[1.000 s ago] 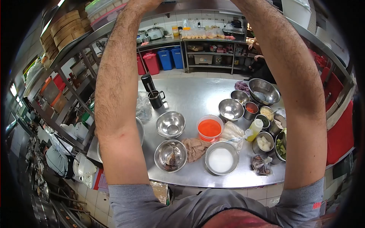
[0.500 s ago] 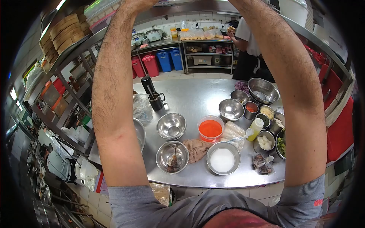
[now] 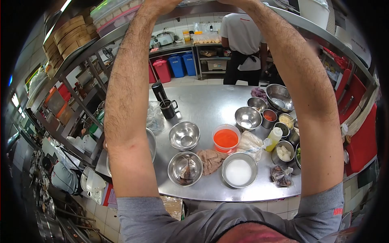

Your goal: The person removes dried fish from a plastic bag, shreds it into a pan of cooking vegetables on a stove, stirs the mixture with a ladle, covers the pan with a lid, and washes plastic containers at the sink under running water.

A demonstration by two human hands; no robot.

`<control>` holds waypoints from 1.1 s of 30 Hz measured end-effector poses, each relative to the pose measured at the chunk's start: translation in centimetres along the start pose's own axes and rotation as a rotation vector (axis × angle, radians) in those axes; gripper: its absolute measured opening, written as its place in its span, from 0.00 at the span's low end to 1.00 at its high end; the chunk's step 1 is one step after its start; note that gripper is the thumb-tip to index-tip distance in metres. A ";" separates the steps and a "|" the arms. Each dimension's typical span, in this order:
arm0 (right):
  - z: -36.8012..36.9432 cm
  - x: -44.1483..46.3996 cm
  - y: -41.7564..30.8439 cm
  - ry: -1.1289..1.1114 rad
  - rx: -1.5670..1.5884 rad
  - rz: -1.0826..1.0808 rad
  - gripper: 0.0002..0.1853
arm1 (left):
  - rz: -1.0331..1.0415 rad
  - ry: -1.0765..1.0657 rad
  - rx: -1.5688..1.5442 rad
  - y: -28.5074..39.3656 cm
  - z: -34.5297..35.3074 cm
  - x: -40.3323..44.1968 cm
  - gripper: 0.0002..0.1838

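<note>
Both my arms are raised toward the overhead shelf (image 3: 279,15). My left hand (image 3: 163,5) is at the top edge of the view, and the frame cuts off its fingers. Near the top centre, my right hand (image 3: 239,2) shows only in part, its fingers out of sight too. What either hand touches or holds is hidden. A clear plastic box with a green lid (image 3: 107,10) sits on the shelf to the left of my left hand.
On the steel table (image 3: 202,99) stand a black mug (image 3: 167,109), steel bowls (image 3: 184,135), a tub of orange-red liquid (image 3: 225,138), a bowl of white contents (image 3: 239,172), a squeeze bottle (image 3: 274,138) and several ingredient pots. A co-worker (image 3: 244,40) stands beyond it.
My hands have come lower and closer together at the top edge. The co-worker behind the table has moved left and now has their back turned.
</note>
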State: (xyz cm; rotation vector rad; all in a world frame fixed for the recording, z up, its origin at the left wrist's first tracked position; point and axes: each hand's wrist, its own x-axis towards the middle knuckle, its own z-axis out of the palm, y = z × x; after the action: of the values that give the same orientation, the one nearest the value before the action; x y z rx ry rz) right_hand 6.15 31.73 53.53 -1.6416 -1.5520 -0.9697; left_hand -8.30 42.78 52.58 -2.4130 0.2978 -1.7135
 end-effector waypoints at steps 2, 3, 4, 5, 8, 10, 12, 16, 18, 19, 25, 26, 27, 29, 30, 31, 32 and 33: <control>0.4 -0.1 0.8 0.178 0.097 -0.155 0.13 | -0.070 0.000 -0.057 0.7 0.8 0.3 0.10; 0.6 -0.2 1.1 0.177 0.098 -0.153 0.13 | -0.142 0.002 -0.115 0.9 1.0 0.3 0.11; 0.8 -0.2 1.4 0.277 0.124 -0.189 0.14 | -0.142 0.001 -0.116 1.0 1.0 0.6 0.11; 0.7 -0.4 1.4 0.378 0.150 -0.223 0.14 | -0.283 -0.103 -0.365 0.9 1.1 0.9 0.11; 0.0 -0.9 1.7 0.346 0.381 -0.060 0.14 | -0.335 -0.085 -0.504 0.8 2.0 1.1 0.11; -0.2 -1.7 1.6 0.330 0.481 0.013 0.13 | -0.244 0.034 -0.398 0.6 2.6 0.9 0.11; -0.4 -1.9 1.8 0.315 0.579 0.085 0.13 | -0.169 0.079 -0.148 0.4 2.6 0.9 0.13; -1.2 -2.4 1.0 0.313 0.375 -0.022 0.13 | -0.161 0.061 -0.172 0.9 2.5 1.0 0.14; -1.7 -2.2 0.5 0.316 0.253 -0.098 0.13 | -0.034 0.084 -0.129 1.0 2.5 1.1 0.14; -1.9 -2.1 0.3 0.290 0.220 -0.069 0.13 | -0.033 0.081 -0.133 1.1 2.6 1.1 0.14; -1.2 -2.2 0.5 0.430 0.201 -0.060 0.13 | -0.177 0.074 -0.082 1.9 3.0 1.1 0.13; -1.0 -2.3 0.3 0.458 0.182 -0.006 0.13 | -0.162 0.083 -0.150 1.6 3.1 1.1 0.12; -0.9 -2.4 0.1 0.459 0.180 -0.006 0.13 | -0.145 0.094 -0.219 1.3 3.2 1.2 0.11; -1.0 -2.9 -0.7 0.413 0.327 0.102 0.13 | -0.094 0.095 -0.166 0.6 2.9 1.5 0.11; -1.6 -3.2 -0.9 0.415 0.327 0.103 0.13 | -0.046 0.091 -0.113 0.4 2.9 1.6 0.11; -2.6 -3.3 -1.1 0.265 0.310 0.036 0.13 | -0.044 0.093 -0.110 0.2 2.9 1.6 0.11; -3.3 -3.5 -1.3 0.114 0.291 -0.029 0.13 | -0.061 0.068 -0.126 1.0 2.8 1.3 0.10; -2.4 -3.1 -0.3 0.114 0.291 -0.027 0.13 | -0.078 0.040 -0.142 1.4 2.8 1.1 0.10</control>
State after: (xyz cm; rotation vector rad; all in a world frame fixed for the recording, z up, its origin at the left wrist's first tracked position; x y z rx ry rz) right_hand 5.59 28.18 52.06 -1.3445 -1.5588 -0.7933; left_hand -5.37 41.19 52.29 -2.5227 0.3458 -1.8347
